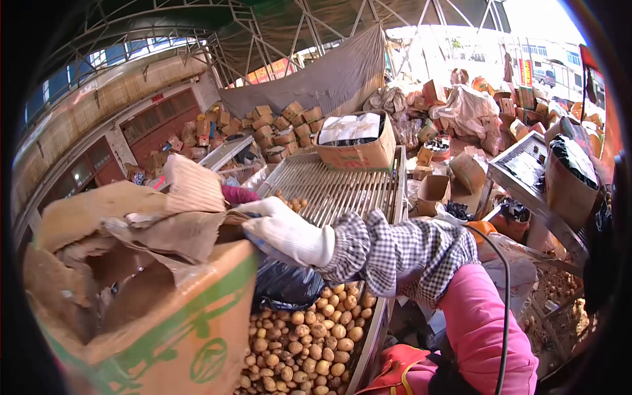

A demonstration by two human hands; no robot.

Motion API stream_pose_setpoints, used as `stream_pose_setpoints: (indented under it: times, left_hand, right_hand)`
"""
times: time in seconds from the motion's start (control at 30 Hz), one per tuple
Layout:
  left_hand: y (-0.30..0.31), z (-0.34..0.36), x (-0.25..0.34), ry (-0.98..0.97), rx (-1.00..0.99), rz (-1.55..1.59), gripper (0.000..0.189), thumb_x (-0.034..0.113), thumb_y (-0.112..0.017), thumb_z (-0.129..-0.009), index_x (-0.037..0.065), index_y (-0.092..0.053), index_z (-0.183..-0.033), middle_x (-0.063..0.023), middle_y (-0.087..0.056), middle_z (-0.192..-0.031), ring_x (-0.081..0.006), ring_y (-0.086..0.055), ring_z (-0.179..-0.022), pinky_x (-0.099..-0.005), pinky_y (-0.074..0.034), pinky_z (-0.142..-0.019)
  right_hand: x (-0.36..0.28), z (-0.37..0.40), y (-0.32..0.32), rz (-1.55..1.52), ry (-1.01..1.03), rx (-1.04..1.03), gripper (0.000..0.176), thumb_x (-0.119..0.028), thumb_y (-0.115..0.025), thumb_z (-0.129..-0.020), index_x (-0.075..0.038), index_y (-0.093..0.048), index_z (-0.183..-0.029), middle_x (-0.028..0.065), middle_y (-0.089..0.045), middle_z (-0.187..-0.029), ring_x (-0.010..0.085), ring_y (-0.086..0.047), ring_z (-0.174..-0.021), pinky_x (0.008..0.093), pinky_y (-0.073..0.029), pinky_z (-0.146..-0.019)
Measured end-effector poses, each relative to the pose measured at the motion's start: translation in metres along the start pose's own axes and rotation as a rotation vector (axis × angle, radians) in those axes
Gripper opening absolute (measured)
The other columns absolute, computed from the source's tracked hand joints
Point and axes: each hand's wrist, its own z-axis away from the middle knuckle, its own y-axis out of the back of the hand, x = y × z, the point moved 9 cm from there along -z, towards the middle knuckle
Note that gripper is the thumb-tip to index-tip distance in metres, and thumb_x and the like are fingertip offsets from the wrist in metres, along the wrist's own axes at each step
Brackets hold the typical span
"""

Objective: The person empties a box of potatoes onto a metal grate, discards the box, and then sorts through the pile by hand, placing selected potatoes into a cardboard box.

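My right hand [280,229], in a white knitted glove with a checked sleeve cover behind it, is closed on the upper right edge of a large cardboard box [164,329]. Green print marks the side of this box, and its torn flaps [155,230] stand up around the opening. A black plastic bag [286,284] lies just under my hand. Below it, many small potatoes [309,342] fill the sorting trough along the box's right side. My left hand does not show.
A slatted metal conveyor [289,184] runs beyond my hand, with a few potatoes on it. At its far end sits an open carton [359,148] lined with black and white plastic. Cartons are stacked behind, and another metal chute [520,171] stands at right beside a lined carton [571,174].
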Motion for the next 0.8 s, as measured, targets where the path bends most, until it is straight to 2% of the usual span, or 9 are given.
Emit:
stream_pose_setpoints:
  times: [0.1, 0.13, 0.17, 0.27, 0.3, 0.4, 0.47, 0.57, 0.8]
  left_hand:
    - [0.003, 0.005, 0.027, -0.042, 0.009, -0.053, 0.05, 0.024, -0.053, -0.102, 0.005, -0.043, -0.148, -0.0128, -0.049, -0.146, -0.0238, -0.052, -0.13, -0.0371, -0.042, -0.109]
    - [0.002, 0.008, 0.036, -0.056, 0.01, -0.068, 0.05, 0.024, -0.054, -0.102, 0.005, -0.043, -0.147, -0.0129, -0.049, -0.146, -0.0237, -0.052, -0.129, -0.037, -0.042, -0.108]
    - [0.001, 0.012, 0.044, -0.067, 0.019, -0.079, 0.051, 0.024, -0.054, -0.102, 0.005, -0.043, -0.147, -0.0129, -0.049, -0.146, -0.0237, -0.052, -0.129, -0.0368, -0.042, -0.108]
    - [-0.006, 0.02, 0.063, -0.102, 0.028, -0.092, 0.051, 0.023, -0.056, -0.101, 0.005, -0.044, -0.147, -0.0131, -0.05, -0.145, -0.0235, -0.053, -0.128, -0.0364, -0.043, -0.107]
    - [-0.009, 0.022, 0.069, -0.115, 0.029, -0.095, 0.051, 0.023, -0.056, -0.101, 0.005, -0.044, -0.147, -0.0132, -0.05, -0.144, -0.0234, -0.053, -0.128, -0.0363, -0.043, -0.107]
    - [-0.023, 0.03, 0.089, -0.153, 0.035, -0.114, 0.051, 0.023, -0.058, -0.1, 0.005, -0.045, -0.146, -0.0134, -0.051, -0.143, -0.0233, -0.053, -0.127, -0.0358, -0.043, -0.106]
    - [-0.042, 0.035, 0.102, -0.187, 0.035, -0.127, 0.051, 0.023, -0.059, -0.099, 0.005, -0.046, -0.146, -0.0135, -0.051, -0.143, -0.0231, -0.054, -0.127, -0.0355, -0.043, -0.106]
    - [-0.08, 0.045, 0.121, -0.246, 0.014, -0.145, 0.052, 0.023, -0.06, -0.098, 0.005, -0.046, -0.145, -0.0137, -0.052, -0.142, -0.023, -0.054, -0.126, -0.0351, -0.044, -0.105]
    - [-0.232, 0.044, 0.14, -0.394, -0.18, -0.119, 0.053, 0.023, -0.063, -0.097, 0.005, -0.048, -0.144, -0.0142, -0.053, -0.14, -0.0226, -0.055, -0.124, -0.0341, -0.045, -0.103]
  right_hand:
    - [-0.041, -0.041, -0.052, -0.08, 0.317, -0.062, 0.033, -0.001, -0.054, -0.084, 0.006, -0.067, -0.115, 0.0106, -0.061, -0.07, 0.0156, -0.057, -0.058, 0.0321, -0.045, -0.053]
    - [-0.049, -0.048, -0.064, -0.247, 0.172, -0.042, 0.035, -0.002, -0.053, -0.085, 0.005, -0.067, -0.117, 0.0076, -0.063, -0.072, 0.0152, -0.055, -0.056, 0.0321, -0.044, -0.051]
    - [-0.047, -0.073, -0.074, -0.334, 0.258, 0.012, 0.035, -0.005, -0.05, -0.09, 0.0, -0.067, -0.121, -0.0007, -0.055, -0.067, 0.0087, -0.048, -0.053, 0.0271, -0.038, -0.046]
    - [0.003, -0.096, -0.103, -0.721, 0.372, -0.04, 0.037, -0.005, -0.049, -0.092, 0.002, -0.063, -0.125, 0.0101, -0.07, -0.085, 0.0214, -0.068, -0.075, 0.0307, -0.054, -0.067]
    - [0.054, -0.101, -0.125, -1.015, 0.167, -0.13, 0.036, -0.011, -0.049, -0.094, 0.001, -0.064, -0.124, 0.011, -0.072, -0.092, 0.0232, -0.07, -0.081, 0.0337, -0.056, -0.075]
    - [0.179, -0.033, -0.184, -1.231, -0.451, -0.468, 0.038, -0.03, -0.048, -0.098, -0.005, -0.068, -0.118, 0.0117, -0.073, -0.116, 0.0267, -0.07, -0.102, 0.0411, -0.055, -0.093]
    - [0.217, 0.022, -0.19, -1.131, -0.557, -0.577, 0.037, -0.029, -0.051, -0.097, -0.004, -0.067, -0.121, 0.0125, -0.071, -0.12, 0.027, -0.068, -0.106, 0.0415, -0.053, -0.095]
    - [0.251, 0.096, -0.157, -0.83, -0.488, -0.68, 0.038, -0.027, -0.055, -0.096, -0.004, -0.065, -0.124, 0.0138, -0.067, -0.126, 0.0275, -0.065, -0.112, 0.0421, -0.051, -0.099]
    - [0.26, 0.215, 0.048, 0.298, 0.313, -0.596, 0.044, -0.023, -0.065, -0.093, -0.002, -0.06, -0.132, 0.0166, -0.059, -0.139, 0.0287, -0.057, -0.126, 0.0435, -0.046, -0.107]
